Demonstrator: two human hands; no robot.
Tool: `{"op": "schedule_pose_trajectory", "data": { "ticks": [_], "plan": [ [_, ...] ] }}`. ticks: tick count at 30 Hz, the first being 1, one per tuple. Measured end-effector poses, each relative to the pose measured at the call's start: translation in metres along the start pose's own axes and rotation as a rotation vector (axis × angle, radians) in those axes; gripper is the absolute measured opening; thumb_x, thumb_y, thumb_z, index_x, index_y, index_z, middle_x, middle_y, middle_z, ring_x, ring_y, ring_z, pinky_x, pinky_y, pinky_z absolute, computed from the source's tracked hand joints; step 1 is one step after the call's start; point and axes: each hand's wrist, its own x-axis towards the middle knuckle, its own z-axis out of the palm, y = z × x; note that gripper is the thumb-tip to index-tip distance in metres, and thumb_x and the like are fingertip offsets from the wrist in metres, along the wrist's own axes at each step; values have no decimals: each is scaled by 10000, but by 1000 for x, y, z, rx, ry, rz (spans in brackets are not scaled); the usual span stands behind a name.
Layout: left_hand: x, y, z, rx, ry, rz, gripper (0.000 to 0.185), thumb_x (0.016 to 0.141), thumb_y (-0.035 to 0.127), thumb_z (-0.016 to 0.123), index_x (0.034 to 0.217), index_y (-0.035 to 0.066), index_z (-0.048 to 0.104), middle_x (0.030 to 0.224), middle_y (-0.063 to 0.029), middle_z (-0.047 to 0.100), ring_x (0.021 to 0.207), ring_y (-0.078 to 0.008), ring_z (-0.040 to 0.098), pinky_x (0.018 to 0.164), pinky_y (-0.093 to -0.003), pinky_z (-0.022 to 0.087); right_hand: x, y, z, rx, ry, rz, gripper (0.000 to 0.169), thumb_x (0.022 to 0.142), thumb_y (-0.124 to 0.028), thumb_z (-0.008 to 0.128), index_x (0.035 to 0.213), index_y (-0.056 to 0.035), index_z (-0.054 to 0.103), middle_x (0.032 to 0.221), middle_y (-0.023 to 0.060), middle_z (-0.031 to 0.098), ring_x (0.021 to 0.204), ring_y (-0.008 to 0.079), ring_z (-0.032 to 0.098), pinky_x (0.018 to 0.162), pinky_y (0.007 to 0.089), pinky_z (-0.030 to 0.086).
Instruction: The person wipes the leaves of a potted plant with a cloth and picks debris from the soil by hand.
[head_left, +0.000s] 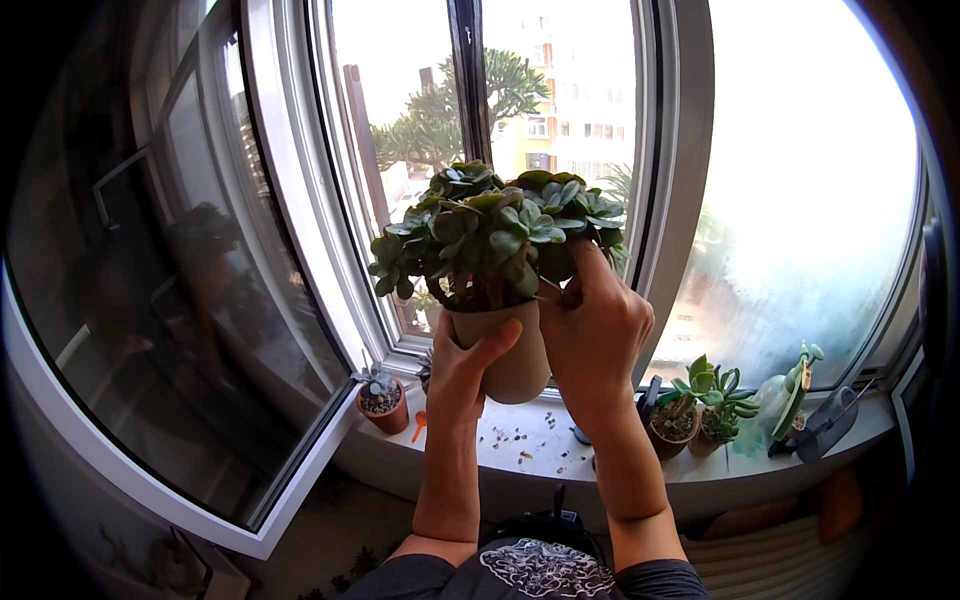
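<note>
My left hand (469, 360) grips a beige plant pot (517, 356) and holds it up above the windowsill, thumb across its front. A bushy succulent (517, 225) with dark green rosettes spills over the pot's rim, its stems partly shaded. On the right side, my right hand (600, 322) reaches in under the leaves with bent fingers. Between those fingers is a thin metal tool (553, 286), pointing left over the rim; most of it is hidden, so its kind is unclear. The right fingertips are partly covered by foliage.
Pebbles and plant bits (517, 442) lie scattered on the white sill (487, 420). At left are a terracotta-potted succulent (381, 397) and an orange tool (419, 426). Potted succulents (701, 405) and a spray bottle (795, 382) stand right. An open window sash (300, 480) juts inward at left.
</note>
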Motion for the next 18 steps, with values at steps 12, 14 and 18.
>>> {"op": "schedule_pose_trajectory", "data": {
  "ticks": [12,14,18],
  "plan": [
    [-1,7,0,-23,-20,-13,742,685,170,824,1290,-3,431,1124,-132,599,982,-213,623,824,-337,518,-4,1,-5,61,10,-27,255,701,-69,743,938,-64,649,553,68,529,453,181,500,469,306,399],
    [-2,10,1,-26,-31,-5,743,684,169,823,1288,-10,430,1124,-138,597,983,-218,622,825,-339,520,-6,3,-5,64,71,-65,269,713,-56,750,968,-69,665,564,58,531,444,138,465,458,282,382],
    [-1,7,-1,-30,-22,-10,745,684,177,820,1285,-24,429,1125,-152,592,985,-226,621,825,-344,522,-7,12,-4,49,181,-175,239,750,-20,731,974,-87,684,601,44,554,442,106,432,450,260,365]
  ]
}}
